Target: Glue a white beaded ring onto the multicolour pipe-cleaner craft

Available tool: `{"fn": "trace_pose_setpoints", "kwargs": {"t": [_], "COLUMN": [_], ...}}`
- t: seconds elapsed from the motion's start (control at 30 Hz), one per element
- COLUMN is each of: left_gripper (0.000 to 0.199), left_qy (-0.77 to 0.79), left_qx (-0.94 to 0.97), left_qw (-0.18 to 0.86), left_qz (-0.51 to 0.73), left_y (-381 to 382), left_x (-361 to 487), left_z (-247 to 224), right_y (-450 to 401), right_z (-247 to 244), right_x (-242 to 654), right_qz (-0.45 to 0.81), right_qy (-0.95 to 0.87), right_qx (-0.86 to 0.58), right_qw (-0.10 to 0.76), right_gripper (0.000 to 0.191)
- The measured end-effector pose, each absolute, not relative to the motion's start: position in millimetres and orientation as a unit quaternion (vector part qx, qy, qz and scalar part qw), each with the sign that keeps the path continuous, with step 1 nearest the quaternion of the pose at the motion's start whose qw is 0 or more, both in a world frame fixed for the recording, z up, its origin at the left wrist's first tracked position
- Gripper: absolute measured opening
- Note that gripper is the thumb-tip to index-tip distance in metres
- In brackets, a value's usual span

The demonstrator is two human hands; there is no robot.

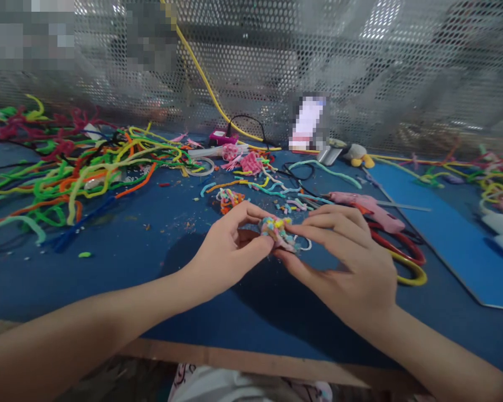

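Observation:
Between my two hands is a small, fuzzy pastel bundle point(278, 230) in blue, yellow and pink, which looks made of pipe cleaners. My left hand point(228, 245) pinches its left side between thumb and fingers. From the other side, my right hand point(352, 254) grips its edge with thumb and fingertips. A thin white loop point(305, 244) sticks out at the bundle's right, close to the right fingers. Just beyond the hands lie an orange and white fuzzy cluster point(229, 200) and several short pastel pieces point(293, 205). The underside of the bundle is hidden.
A heap of bright pipe cleaners point(109, 162) spreads over the left of the blue table point(151, 318). To the right lie a pink tool point(366, 209), red and yellow loops point(411, 273) and a lighter blue board point(440, 234). A perforated metal screen point(251, 67) stands behind.

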State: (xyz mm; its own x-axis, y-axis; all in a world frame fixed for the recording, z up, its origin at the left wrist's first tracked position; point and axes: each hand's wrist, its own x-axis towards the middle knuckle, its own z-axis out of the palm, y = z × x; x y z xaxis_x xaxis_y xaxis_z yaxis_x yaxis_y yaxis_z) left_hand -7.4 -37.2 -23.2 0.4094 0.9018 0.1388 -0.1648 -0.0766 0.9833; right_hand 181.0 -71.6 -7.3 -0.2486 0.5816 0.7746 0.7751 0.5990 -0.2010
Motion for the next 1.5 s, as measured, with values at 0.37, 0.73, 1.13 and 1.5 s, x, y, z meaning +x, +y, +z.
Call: {"fn": "trace_pose_setpoints", "kwargs": {"t": [0.37,0.73,1.13,1.5], "left_gripper": [0.018,0.016,0.017,0.024], "left_qy": [0.314,0.322,0.325,0.342], "left_qx": [0.547,0.557,0.557,0.628], "left_qw": [0.639,0.623,0.622,0.535], "left_qz": [0.439,0.444,0.444,0.45], "left_y": [-42,-42,-39,-20], "left_x": [-4,-4,-5,-16], "left_z": [-25,-25,-30,-26], "right_y": [-72,-73,-70,-40], "right_z": [-8,-8,-13,1], "right_x": [177,174,177,233], "right_qz": [-0.122,-0.105,-0.051,0.035], "right_qy": [-0.777,-0.778,-0.784,-0.82], "right_qx": [-0.422,-0.423,-0.429,-0.502], "right_qw": [0.452,0.453,0.445,0.274], "right_gripper": [0.018,0.015,0.015,0.02]}}
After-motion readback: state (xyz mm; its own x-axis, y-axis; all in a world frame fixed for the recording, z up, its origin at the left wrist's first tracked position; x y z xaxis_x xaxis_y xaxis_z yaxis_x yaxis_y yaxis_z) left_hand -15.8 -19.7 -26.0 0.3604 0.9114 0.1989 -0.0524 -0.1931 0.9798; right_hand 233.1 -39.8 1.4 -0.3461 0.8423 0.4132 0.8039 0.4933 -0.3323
